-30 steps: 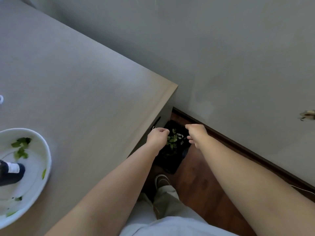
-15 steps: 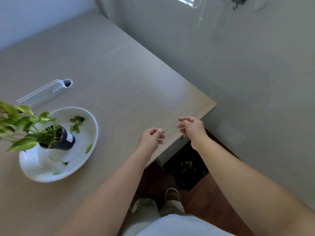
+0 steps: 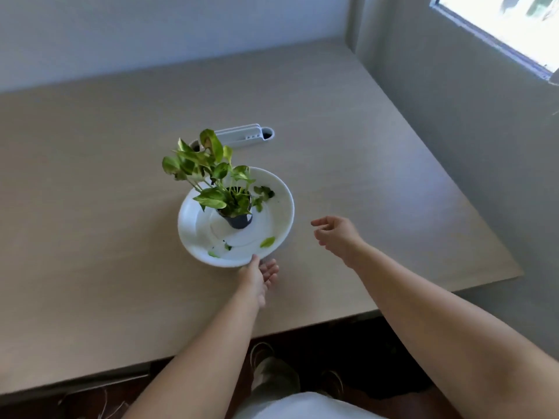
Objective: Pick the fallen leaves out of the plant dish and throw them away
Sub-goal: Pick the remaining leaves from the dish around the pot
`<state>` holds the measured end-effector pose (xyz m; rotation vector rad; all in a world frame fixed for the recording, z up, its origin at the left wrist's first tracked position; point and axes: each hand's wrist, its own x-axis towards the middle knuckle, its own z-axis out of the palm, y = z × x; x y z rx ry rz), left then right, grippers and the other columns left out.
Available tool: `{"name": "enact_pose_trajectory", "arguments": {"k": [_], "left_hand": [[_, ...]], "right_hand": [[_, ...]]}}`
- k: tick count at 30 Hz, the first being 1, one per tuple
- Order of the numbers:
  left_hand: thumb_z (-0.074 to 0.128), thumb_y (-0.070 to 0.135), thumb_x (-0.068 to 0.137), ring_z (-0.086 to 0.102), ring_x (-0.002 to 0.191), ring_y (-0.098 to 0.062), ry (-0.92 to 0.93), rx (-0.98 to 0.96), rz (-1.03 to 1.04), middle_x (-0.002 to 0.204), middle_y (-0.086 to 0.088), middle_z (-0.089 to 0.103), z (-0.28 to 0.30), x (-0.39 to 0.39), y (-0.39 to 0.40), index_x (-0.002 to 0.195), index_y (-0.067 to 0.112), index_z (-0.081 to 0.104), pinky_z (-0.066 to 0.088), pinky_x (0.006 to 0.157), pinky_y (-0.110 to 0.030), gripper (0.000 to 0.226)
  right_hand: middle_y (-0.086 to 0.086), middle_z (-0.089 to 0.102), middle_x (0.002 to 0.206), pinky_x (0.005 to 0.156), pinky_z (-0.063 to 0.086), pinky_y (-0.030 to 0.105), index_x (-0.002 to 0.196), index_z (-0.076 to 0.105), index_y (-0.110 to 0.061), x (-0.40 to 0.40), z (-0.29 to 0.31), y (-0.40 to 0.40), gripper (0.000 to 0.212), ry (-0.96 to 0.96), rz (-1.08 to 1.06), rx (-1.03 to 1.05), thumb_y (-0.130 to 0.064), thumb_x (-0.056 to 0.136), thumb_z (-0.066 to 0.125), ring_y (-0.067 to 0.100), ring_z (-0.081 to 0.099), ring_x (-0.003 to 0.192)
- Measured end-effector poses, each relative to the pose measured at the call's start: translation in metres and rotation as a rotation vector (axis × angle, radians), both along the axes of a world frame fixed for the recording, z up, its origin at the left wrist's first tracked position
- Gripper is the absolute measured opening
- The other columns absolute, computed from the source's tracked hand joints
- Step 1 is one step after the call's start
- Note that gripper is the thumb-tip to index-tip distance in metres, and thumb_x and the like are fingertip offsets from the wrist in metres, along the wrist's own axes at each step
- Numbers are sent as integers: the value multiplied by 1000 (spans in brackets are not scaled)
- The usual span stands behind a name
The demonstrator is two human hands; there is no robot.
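Leaves remain in the dish [image 3: 281,189]: a pale one [image 3: 267,241] at its near side, scraps [image 3: 213,254] left of that, a dark clump [image 3: 263,192] behind the pot [image 3: 239,220]. Left hand [image 3: 257,275], open, touches the near rim; right hand [image 3: 335,234] hovers empty, loosely open, right of the dish. Several pickups left, I judge.

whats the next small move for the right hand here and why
Probably reach the right hand left to pinch the yellow-green leaf near the dish rim. That hand is open, empty and closest to it, while the left hand steadies the near rim.
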<state>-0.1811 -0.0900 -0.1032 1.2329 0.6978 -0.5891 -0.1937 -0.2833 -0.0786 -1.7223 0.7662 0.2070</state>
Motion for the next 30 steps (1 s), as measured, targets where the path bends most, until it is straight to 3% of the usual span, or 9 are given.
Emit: {"name": "enact_pose_trajectory", "arguments": {"k": [3,6,8,12,19,22,25,27,30], "left_hand": [[34,20,104,64,70,-17,-39,31,64,83,-8,67,-4,11,23,106,5,54,53,55,-23,25],[35,18,104,65,70,-18,-60,90,68,85,-10,68,-7,25,48,109,6,53,54,53,-23,22],[36,18,103,65,69,-19,-66,142,8,84,-10,68,-7,35,61,109,7,52,54,56,-25,20],[44,16,101,63,65,-19,-81,230,-58,82,-11,67,-6,64,96,104,6,55,54,52,-25,16],[46,17,99,65,62,-20,-115,368,-101,82,-12,66,-6,112,137,94,6,52,47,38,-17,14],[47,18,99,66,64,-20,-118,379,-134,84,-12,67,-8,132,147,94,8,53,48,42,-20,13],[56,19,95,65,69,-18,-127,417,-151,99,-8,67,-6,148,156,110,10,55,52,53,-24,17],[64,17,87,64,80,-20,-238,577,-196,115,-4,63,1,160,159,116,15,53,51,57,-25,31],[58,14,75,47,114,-28,-557,1115,-594,134,0,47,14,181,155,129,23,48,47,77,-29,56]], "right_hand": [[1,58,113,69,45,26,123,62,-26,23,4,15,41,20,217,-259,-11,85,55,19,57,87],[3,39,143,87,47,31,137,48,-34,42,3,24,58,34,494,-528,-12,84,57,23,51,114],[2,25,154,105,39,39,141,40,-39,50,2,28,66,66,640,-665,-13,83,56,27,31,136],[-7,10,161,115,18,43,139,41,-45,68,1,42,57,39,869,-923,-25,87,53,25,12,143],[-16,51,139,113,13,32,120,60,-44,87,-7,75,31,-123,903,-1000,-35,93,50,14,30,137],[-13,59,127,111,21,32,114,66,-42,89,-11,84,26,-184,893,-963,-35,91,55,16,44,128],[-8,64,114,103,31,34,109,70,-41,84,-15,91,24,-221,867,-943,-34,87,62,20,53,116],[-7,65,103,94,38,37,104,72,-41,79,-19,96,23,-244,830,-943,-34,83,68,22,57,106],[-8,64,85,75,48,37,94,75,-42,72,-26,100,23,-295,751,-926,-31,73,78,24,62,89]]}}
